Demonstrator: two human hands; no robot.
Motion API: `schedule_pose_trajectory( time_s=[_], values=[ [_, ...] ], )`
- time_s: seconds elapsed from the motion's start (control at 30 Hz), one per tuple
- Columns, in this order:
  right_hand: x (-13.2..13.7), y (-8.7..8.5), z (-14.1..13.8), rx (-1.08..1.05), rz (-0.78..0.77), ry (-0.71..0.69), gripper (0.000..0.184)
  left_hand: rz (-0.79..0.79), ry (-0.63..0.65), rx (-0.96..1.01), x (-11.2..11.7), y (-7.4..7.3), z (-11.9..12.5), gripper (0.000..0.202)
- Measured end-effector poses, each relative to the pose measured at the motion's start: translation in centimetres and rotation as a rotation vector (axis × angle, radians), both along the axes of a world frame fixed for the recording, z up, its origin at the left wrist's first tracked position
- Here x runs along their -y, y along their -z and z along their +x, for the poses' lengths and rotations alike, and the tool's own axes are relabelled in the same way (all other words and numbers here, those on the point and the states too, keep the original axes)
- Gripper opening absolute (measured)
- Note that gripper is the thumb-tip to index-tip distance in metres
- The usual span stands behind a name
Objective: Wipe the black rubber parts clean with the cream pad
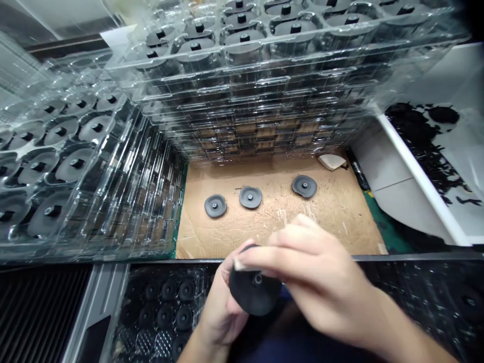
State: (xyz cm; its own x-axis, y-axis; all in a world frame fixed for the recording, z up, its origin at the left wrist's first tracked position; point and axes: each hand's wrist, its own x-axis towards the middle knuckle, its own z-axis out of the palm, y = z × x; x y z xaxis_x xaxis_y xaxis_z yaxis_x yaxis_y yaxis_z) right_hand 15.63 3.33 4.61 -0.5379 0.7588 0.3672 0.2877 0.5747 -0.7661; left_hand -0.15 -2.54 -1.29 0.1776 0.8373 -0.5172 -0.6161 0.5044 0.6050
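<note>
A round black rubber disc [252, 295] with a small centre hub is held low in the middle of the view. My left hand [221, 315] cups it from below and the left, fingers curled round its edge. My right hand [313, 275] reaches across from the right, fingers pressed on the disc's top rim. Three more grey discs lie flat on a brown cardboard sheet [333, 212] beyond my hands: the left disc [215, 205], the middle disc [250, 196], the right disc [304, 185].
Tall stacks of clear plastic trays holding discs stand at the back [264, 75] and at the left [68, 166]. A dark tray of discs [166, 302] lies below my left hand. A white bin with black scraps [434, 146] sits at right.
</note>
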Motion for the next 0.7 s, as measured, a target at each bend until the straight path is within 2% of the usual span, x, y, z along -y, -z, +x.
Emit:
schedule_pose_trajectory(
  time_s=[0.13,0.27,0.33,0.43,0.53,0.63,0.7],
  values=[
    [1.0,1.5,2.4,-0.103,-0.35,0.03,0.022,0.042,-0.019,0.182,-0.1,-0.8,-0.3,0.061],
    [3.0,4.5,3.2,-0.229,-0.608,0.303,0.017,0.054,-0.007,0.17,-0.4,-1.2,-0.1,0.054],
    [3.6,5.4,3.2,-0.278,-0.66,0.38,0.018,0.051,-0.001,0.158,-0.6,-1.4,0.1,0.052],
    [3.6,4.9,3.2,-0.28,-0.561,0.431,0.018,0.06,0.014,0.202,-0.6,-1.5,0.5,0.05],
    [3.1,2.5,2.6,-0.202,-0.353,0.46,0.022,0.097,0.008,0.221,-0.3,-1.3,0.9,0.05],
    [3.0,0.6,0.9,-0.077,-0.086,0.361,0.028,0.08,-0.015,0.138,0.0,-1.2,1.1,0.064],
    [3.2,0.2,-0.3,-0.049,0.098,0.257,0.028,0.019,-0.035,0.082,0.1,-1.2,1.1,0.065]
  ],
)
